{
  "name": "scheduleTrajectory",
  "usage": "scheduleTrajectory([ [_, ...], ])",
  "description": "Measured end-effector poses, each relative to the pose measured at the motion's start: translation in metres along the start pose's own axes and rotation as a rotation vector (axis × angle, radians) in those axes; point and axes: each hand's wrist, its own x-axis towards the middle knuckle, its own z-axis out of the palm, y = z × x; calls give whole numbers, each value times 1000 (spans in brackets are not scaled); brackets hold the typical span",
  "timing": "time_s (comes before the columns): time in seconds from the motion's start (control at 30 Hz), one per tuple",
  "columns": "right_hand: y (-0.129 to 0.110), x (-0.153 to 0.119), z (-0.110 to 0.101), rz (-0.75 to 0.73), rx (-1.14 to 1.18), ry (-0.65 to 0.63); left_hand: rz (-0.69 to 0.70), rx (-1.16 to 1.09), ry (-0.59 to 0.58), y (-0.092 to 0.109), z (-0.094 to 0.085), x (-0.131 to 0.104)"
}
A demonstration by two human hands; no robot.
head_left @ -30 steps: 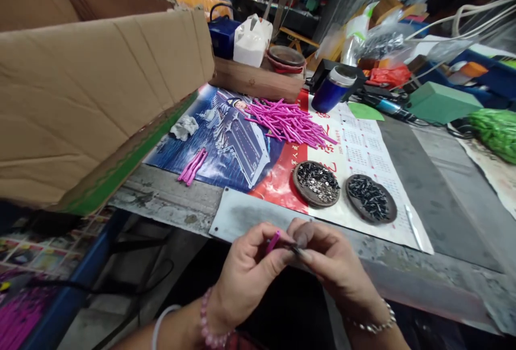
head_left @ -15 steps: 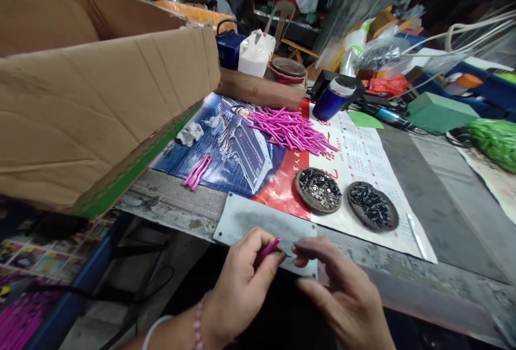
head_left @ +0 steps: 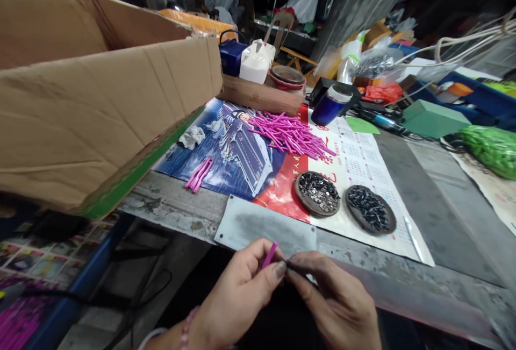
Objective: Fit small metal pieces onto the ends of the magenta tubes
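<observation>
My left hand [head_left: 244,291] is closed around a thin magenta stick [head_left: 270,254], whose upper end sticks out between thumb and fingers. Close against its fingertips, my right hand [head_left: 336,296] is pinched together; whatever sits between its thumb and forefinger is hidden. Both hands are just in front of a pale metal plate [head_left: 245,226] with a dark smudge. Beyond the plate are a round dish [head_left: 297,194] of small metal pieces, some washer-like, and a second dish [head_left: 393,223] of dark, screw-like pieces. A heap of magenta sticks [head_left: 288,132] lies behind them, and several more sticks [head_left: 199,174] lie at the left.
A large cardboard box [head_left: 113,119] takes up the left side. A printed poster calendar [head_left: 363,164] covers part of the worktable [head_left: 173,205]. Behind it stand a wooden block [head_left: 262,96] and a blue cup [head_left: 330,107]. A white strip [head_left: 414,238] lies at the right.
My right hand has moved left and closed, its fingertips now meeting those of my left hand. The magenta stick has tilted more upright. The view has shifted slightly.
</observation>
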Motion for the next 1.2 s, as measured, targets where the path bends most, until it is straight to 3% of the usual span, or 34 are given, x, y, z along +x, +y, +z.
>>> scheduleTrajectory([
  [0.13,0,-7,-1,77,-24,46,78,124,-16,6,3,-9],
  [0.33,-2,-14,-4,228,57,78,246,679,32,21,2,-26],
  [0.63,-12,-10,-5,250,179,-122,441,1278,61,17,0,-35],
  [0.8,-11,-13,-2,239,123,-213,556,1438,79,21,4,-38],
  [1.07,-7,-17,0,5,-153,-243,658,1585,94,27,3,-37],
  [1.2,-5,-16,-7,47,-91,-269,683,1570,99,27,2,-37],
])
